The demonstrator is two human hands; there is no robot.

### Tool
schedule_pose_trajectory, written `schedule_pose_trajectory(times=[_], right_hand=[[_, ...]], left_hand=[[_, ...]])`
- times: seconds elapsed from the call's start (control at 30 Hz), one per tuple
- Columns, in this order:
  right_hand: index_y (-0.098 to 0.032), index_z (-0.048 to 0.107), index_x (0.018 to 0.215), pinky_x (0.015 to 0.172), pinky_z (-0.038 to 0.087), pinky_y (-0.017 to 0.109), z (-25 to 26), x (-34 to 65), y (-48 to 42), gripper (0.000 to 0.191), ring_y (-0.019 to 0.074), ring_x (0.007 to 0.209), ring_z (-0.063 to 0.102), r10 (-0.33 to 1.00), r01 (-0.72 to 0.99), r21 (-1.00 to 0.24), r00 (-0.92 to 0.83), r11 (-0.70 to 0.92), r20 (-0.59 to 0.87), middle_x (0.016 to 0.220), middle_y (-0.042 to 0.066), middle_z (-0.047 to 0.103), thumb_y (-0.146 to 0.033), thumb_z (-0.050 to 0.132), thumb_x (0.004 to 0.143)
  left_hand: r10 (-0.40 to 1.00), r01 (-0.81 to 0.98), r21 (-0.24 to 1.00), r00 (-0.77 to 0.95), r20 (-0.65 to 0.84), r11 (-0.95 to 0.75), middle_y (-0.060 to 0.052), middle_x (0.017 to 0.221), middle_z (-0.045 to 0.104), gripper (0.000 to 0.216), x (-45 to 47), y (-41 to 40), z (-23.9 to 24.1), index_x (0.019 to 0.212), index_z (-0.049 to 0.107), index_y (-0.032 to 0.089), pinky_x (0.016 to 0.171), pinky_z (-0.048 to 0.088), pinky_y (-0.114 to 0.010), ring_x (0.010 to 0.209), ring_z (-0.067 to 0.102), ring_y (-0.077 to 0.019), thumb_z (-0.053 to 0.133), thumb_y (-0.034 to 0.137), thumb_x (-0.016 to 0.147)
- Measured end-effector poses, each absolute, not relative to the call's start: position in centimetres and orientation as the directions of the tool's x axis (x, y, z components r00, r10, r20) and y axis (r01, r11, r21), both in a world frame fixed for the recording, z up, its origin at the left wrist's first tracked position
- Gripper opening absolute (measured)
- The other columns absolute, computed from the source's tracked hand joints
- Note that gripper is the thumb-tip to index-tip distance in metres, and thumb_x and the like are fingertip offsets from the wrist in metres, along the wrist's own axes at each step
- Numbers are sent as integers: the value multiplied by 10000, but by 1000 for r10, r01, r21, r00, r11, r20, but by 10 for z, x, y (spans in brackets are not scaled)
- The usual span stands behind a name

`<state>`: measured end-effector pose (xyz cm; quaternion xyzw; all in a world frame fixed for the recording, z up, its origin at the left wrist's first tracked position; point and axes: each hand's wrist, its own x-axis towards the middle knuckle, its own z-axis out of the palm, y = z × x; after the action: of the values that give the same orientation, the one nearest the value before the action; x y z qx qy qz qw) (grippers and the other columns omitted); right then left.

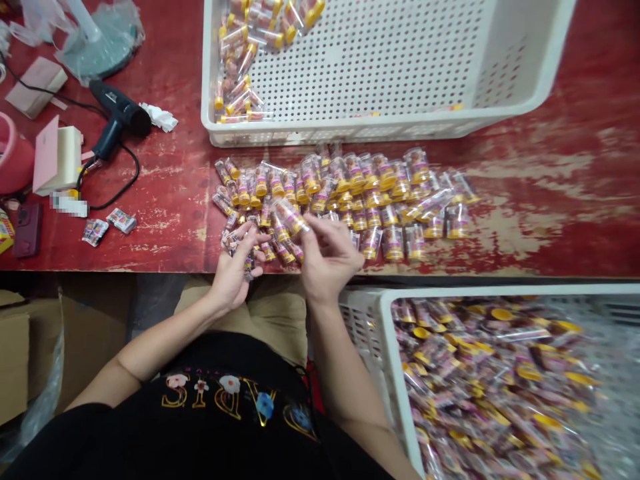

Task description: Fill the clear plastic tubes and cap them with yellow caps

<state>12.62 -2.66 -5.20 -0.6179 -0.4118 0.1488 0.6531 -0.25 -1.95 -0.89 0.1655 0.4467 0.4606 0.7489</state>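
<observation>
My right hand [330,257] pinches a clear plastic tube with a yellow cap [289,216] between thumb and fingers, held tilted over the table. My left hand [235,267] is curled, palm up, around a small bunch of printed labels [249,261], partly hidden by the fingers. Just beyond both hands lies a wide cluster of similar yellow-capped tubes [373,180] with pink and purple print, some standing and some on their sides. Two small stacks of printed labels [121,221] rest on the table to the left.
A white perforated crate [350,123] at the back holds more tubes at its left. Another white crate [500,291], full of tubes, stands low at front right. On the left are a heat gun [117,117] with its cord, a pink box [47,157] and a phone [27,230].
</observation>
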Motion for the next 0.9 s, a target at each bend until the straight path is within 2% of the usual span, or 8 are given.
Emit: schedule_pose_trajectory(times=[0.1,0.17,0.27,0.37,0.47,0.6,0.77,0.9], right_hand=[[-209,783,1013,746,572,341,-57,146,6,214,184,871,663,652,489,-855,595,172,471,926,72,682,-313,624,914],[-219,780,1025,817,568,385,-51,161,21,223,203,894,656,708,616,-766,457,185,538,927,78,682,-305,606,915],[-214,754,1090,879,550,417,-36,183,52,255,230,945,651,815,726,-650,224,226,534,1009,93,697,-272,620,881],[-172,717,1125,883,533,390,-21,197,127,293,221,935,648,884,765,-621,160,171,440,1069,114,706,-192,529,901],[-130,700,1126,936,491,357,-18,187,230,339,218,998,636,979,852,-515,17,91,202,1128,136,709,-78,485,868],[-62,700,1114,974,448,364,-30,153,314,328,254,1082,616,969,942,-319,-172,110,-175,1171,184,698,-99,678,789],[75,658,1108,1024,379,403,-33,163,304,327,293,1223,560,970,954,-295,-126,61,-207,1222,307,649,-147,673,868],[39,595,1260,984,400,369,-25,189,279,359,235,1174,601,995,926,-378,-43,8,-85,1254,268,653,-131,511,956]], left_hand=[[780,-614,559,155,-607,557,-73,903,728,403,-9,-11,-9,1305,578,134,483,394,-146,611,587,-67,626,121,905],[764,-631,540,135,-631,557,-100,940,746,422,-16,-7,-9,1323,557,109,554,468,-165,673,644,-90,554,34,908],[789,-633,574,98,-607,520,-147,1055,755,394,-29,-2,-8,1320,557,93,730,568,-231,828,716,-138,530,37,931],[803,-624,604,65,-592,496,-162,1147,744,335,-40,5,-10,1280,587,109,826,602,-301,935,736,-182,557,95,947],[806,-598,630,46,-590,495,-146,1180,740,231,-46,16,-11,1166,638,123,757,618,-273,963,742,-194,607,158,940],[812,-598,643,24,-583,478,-105,1064,767,163,-50,33,-8,1007,660,140,608,582,-199,894,752,-181,686,265,907],[816,-684,589,16,-578,431,-29,899,745,171,-53,45,-5,890,680,135,632,559,-186,774,717,-114,764,277,845],[813,-710,605,-80,-577,359,33,748,673,272,-46,46,-2,861,681,118,492,456,-156,577,593,-47,874,238,709]])
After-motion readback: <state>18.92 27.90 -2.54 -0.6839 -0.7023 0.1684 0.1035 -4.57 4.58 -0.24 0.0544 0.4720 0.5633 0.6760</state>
